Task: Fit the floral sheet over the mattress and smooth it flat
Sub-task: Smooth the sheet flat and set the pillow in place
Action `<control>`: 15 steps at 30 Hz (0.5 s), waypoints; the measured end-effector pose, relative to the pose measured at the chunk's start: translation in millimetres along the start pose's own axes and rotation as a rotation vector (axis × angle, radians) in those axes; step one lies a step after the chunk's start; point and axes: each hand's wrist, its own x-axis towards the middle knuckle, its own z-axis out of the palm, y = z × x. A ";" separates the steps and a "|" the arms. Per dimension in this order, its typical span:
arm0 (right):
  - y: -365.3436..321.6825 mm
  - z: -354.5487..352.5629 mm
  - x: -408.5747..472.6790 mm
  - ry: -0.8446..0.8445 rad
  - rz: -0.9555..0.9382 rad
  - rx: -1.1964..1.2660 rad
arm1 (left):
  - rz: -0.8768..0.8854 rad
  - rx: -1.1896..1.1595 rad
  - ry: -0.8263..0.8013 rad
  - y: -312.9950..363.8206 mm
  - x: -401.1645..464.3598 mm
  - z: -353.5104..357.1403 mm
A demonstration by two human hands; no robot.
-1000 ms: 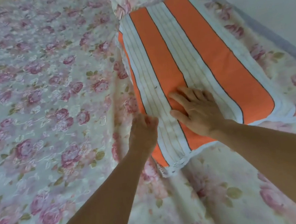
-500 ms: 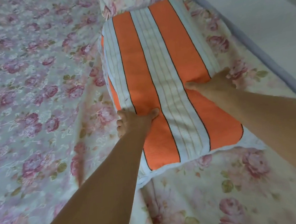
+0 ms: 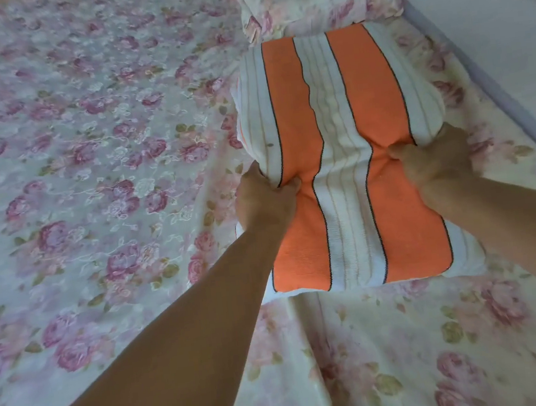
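The floral sheet (image 3: 89, 155), white with pink roses, covers the mattress across the whole view, with soft folds near the bottom. On it lies an orange-and-white striped pillow (image 3: 340, 149). My left hand (image 3: 266, 199) grips the pillow's left side, thumb dug into the orange stripe. Gripping its right side is my right hand (image 3: 434, 159), thumb pressed in. The pillow is squeezed narrow between both hands.
A second pillow in floral cloth (image 3: 311, 0) lies just beyond the striped one at the top. A pale wall (image 3: 488, 14) runs along the bed's right edge, with a grey-lilac strip at its foot.
Both hands went from resting on the pillow to gripping its two sides. The pillow now bunches in at the middle and sits straighter in view.
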 end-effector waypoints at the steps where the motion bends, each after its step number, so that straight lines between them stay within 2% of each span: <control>1: -3.9 4.4 -8.4 0.021 0.003 0.053 | 0.026 0.008 0.018 -0.7 0.5 -12.4; 7: -49.0 52.2 -61.5 0.027 -0.079 0.109 | 0.116 0.044 0.134 -15.5 4.7 -106.9; 15: -129.2 153.9 -172.8 -0.150 -0.208 0.089 | 0.020 0.059 0.308 -89.4 7.4 -260.9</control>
